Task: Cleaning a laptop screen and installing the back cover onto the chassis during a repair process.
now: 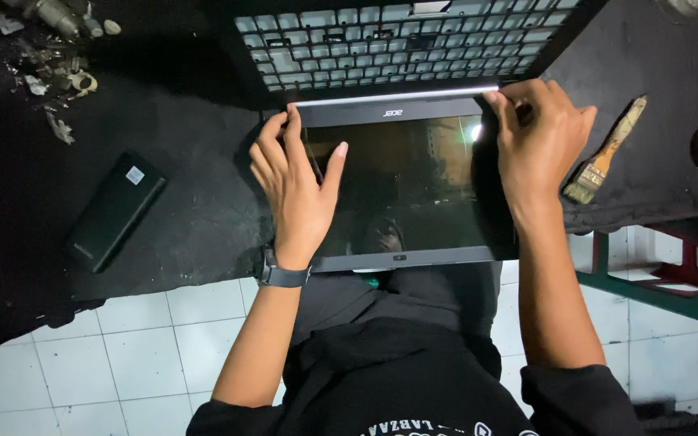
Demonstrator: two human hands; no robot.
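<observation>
While the left hand (292,182) lies open on the laptop screen (401,190), the right hand (539,137) grips the screen's upper right corner beside the paintbrush (603,157).

This is a small repair workshop for electronics. A black work table (187,218) stands over a white tiled floor (131,355). On it lies an opened laptop (401,161) with its keyboard frame (397,40) stripped of keys, a paint brush (605,153) for dust, a black battery pack (115,211) and scattered small scrap parts (58,73).
</observation>
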